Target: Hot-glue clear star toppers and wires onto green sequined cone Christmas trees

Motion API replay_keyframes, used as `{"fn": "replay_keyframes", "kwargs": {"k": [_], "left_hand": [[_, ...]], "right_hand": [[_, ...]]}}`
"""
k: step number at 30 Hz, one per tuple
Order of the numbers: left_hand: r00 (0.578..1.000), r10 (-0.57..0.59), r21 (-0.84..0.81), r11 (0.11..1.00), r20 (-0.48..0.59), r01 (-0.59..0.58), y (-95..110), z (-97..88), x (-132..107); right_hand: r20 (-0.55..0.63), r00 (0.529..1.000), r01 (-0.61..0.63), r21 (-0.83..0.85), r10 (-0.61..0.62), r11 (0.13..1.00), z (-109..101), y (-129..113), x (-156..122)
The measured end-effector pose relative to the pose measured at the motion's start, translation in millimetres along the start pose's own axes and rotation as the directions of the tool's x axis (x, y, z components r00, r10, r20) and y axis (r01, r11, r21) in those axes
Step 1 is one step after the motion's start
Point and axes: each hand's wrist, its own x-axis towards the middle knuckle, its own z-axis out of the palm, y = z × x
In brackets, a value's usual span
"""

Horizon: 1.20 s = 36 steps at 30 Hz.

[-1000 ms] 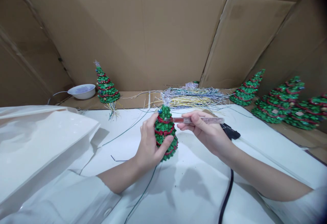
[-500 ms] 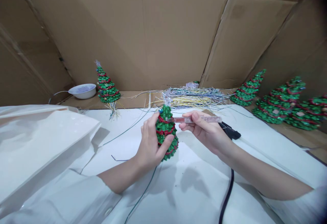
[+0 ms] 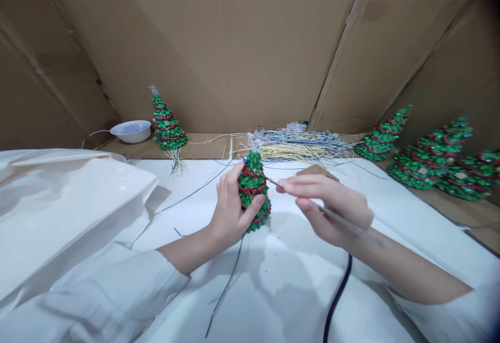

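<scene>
A small green Christmas tree figurine stands tilted slightly, with red garland, a blue bead near its top and a clear star at its tip. My left hand is wrapped round its left side, fingers behind and thumb across the front. From the right, my right hand pinches a slim tool with a clear handle. Its narrow tip touches or nearly touches the tree's upper right side. Whether that tip is a blade or a brush, I cannot tell. A dark green wire trails below the tree.
Bundled thin wires lie behind the tree. One more tree and a white bowl stand at back left; several trees line the right. White plastic sheeting covers the left. A black cable runs below my right wrist.
My right hand has turned over and shifted slightly right, so the tool now points up and left instead of lying level. My left hand keeps its hold on the tree.
</scene>
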Motion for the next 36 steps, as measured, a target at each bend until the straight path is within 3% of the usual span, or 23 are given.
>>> {"fn": "replay_keyframes", "kwargs": {"k": [3,8,29,36], "left_hand": [[1.0,0.006,0.001,1.0,-0.014,-0.006,-0.5,0.2,0.1],[1.0,-0.012,-0.015,1.0,0.003,0.012,0.4,-0.4,0.1],[1.0,0.005,0.005,1.0,-0.003,-0.005,-0.5,-0.8,0.6],[1.0,-0.007,-0.01,1.0,-0.009,0.007,-0.3,0.2,0.0]], "right_hand": [[0.085,0.983,0.177,-0.165,-0.165,0.97,5.0,5.3,-8.4],[0.119,0.967,0.248,-0.233,-0.225,0.94,9.6,8.1,-10.3],[0.179,0.969,0.212,-0.245,-0.171,0.946,14.2,13.6,-17.9],[0.112,0.981,0.177,-0.211,-0.156,0.961,18.2,11.4,-17.7]]}}
